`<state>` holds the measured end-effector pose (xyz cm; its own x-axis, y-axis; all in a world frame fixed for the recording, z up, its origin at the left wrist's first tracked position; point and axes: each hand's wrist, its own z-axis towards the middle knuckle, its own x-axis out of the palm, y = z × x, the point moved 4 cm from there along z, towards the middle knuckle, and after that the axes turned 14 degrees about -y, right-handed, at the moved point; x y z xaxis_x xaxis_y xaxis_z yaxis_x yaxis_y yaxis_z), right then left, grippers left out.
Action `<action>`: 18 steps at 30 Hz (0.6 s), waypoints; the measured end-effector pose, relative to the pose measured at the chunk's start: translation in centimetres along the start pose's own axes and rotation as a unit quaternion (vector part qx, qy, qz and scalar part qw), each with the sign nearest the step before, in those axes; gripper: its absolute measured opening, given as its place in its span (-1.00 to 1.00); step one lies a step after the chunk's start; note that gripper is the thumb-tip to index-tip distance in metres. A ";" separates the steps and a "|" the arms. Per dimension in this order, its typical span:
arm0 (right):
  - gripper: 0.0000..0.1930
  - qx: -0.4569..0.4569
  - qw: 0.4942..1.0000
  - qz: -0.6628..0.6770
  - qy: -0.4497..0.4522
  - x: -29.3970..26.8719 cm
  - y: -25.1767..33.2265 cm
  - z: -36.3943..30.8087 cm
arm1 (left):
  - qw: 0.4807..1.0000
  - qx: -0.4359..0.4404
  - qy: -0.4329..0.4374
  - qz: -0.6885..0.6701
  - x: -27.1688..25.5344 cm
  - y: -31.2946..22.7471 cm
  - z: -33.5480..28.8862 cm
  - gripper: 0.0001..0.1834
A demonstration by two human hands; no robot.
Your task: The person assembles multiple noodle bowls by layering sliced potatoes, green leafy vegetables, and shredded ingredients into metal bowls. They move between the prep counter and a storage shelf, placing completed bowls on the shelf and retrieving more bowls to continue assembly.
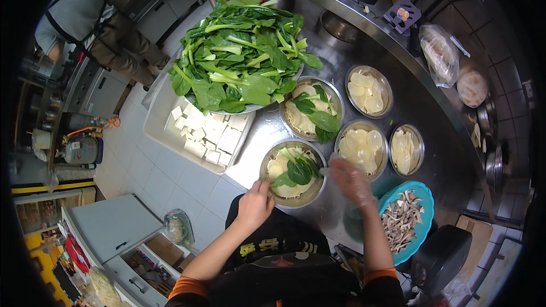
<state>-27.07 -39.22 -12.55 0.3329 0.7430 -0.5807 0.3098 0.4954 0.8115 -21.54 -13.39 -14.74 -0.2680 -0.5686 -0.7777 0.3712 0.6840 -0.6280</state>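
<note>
A metal bowl (pixel 317 196) just in front of me holds pale round slices, thin strips and leafy greens (pixel 298 171). My bare left hand (pixel 255 203) has its fingers curled at the left rim of this bowl. Off its right side is my right hand (pixel 349 183) in a clear plastic glove, its fingers smeared by motion and nothing visible in them. Behind stands a second bowl (pixel 284 115) with similar slices and leaves. Three more bowls to the right hold pale slices (pixel 359 146). A large heap of leafy greens (pixel 239 59) fills a wide metal container at the far left.
White tofu blocks (pixel 213 135) sit in a white tub (pixel 162 128) at left. A turquoise basin (pixel 429 207) of sliced mushrooms (pixel 402 222) stands near my right forearm. A raised steel shelf edge (pixel 387 40) runs along the back. Another person (pixel 94 17) stands far left.
</note>
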 end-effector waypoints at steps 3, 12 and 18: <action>-0.66 -0.107 0.980 -0.132 0.103 2.3 1.7 0.1 | 0.986 0.093 -0.025 0.137 1.2 -0.6 1.3 -0.71; -0.63 -0.312 0.936 -0.076 -0.143 -2.3 16.0 14.9 | 0.957 0.147 0.067 0.241 -1.1 -2.7 1.8 -0.89; -0.45 -0.293 0.930 -0.221 -0.017 4.5 21.8 21.5 | 0.989 0.097 0.089 0.067 -5.5 -2.9 1.1 -0.85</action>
<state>0.36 -34.80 1.09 0.3197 0.3981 -0.8598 -0.1116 0.9169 0.3831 -20.21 -12.72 -8.56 -0.3501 -0.3780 -0.8571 0.5729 0.6375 -0.5152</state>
